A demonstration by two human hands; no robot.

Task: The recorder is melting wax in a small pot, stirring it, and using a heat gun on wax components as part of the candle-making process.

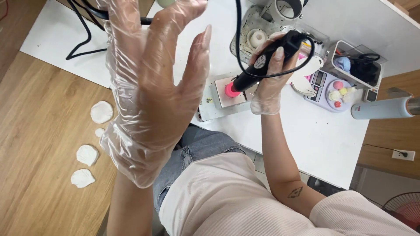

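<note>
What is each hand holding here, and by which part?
The right hand grips a black corded rotary tool around its body, tip down on a pink piece. The left hand is raised, open and holds nothing.

Four white shell-shaped moulds [89, 148] lie on the wooden floor [39, 131]. On the white surface [323, 140], a lilac kitchen scale [330, 89] carries small coloured balls. Just behind it stands a clear bin [356, 65] with a blue ball and black cords. A white cylinder [383, 108] lies at the edge. A wall socket [403, 154] shows below.
</note>
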